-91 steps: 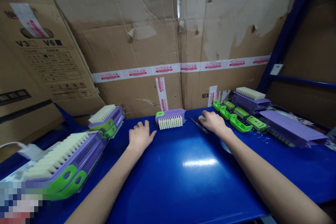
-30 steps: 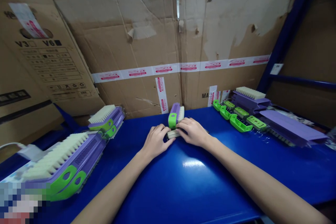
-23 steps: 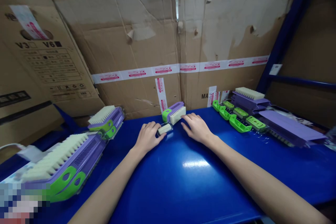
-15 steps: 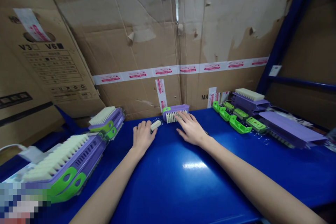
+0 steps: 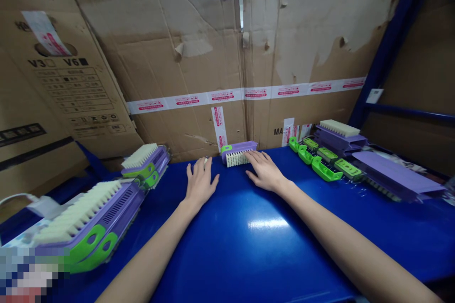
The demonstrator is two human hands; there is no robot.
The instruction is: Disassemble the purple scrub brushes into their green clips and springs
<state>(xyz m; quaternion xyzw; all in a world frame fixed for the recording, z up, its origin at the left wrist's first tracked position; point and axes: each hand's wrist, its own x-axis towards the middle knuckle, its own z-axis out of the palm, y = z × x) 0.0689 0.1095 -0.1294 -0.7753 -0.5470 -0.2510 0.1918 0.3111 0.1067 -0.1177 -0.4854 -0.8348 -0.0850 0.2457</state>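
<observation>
A purple brush with pale bristles and a green end lies on its side against the cardboard at the back of the blue surface. My right hand is open, its fingertips at the brush's right end, touching or just in front of the bristles. To the left, my left hand has its fingers stretched out and apart. Just beyond its fingertips shows a bit of a small pale piece, mostly hidden by them; I cannot tell whether they touch it.
More purple and green brushes are stacked at the left, with a smaller stack behind them. Green handle pieces and purple bodies lie at the right. Cardboard sheets wall the back of the blue table.
My left hand has shifted right and its fingers now cover most of the small pale piece. My right hand has slid right along the brush, uncovering more bristles.
</observation>
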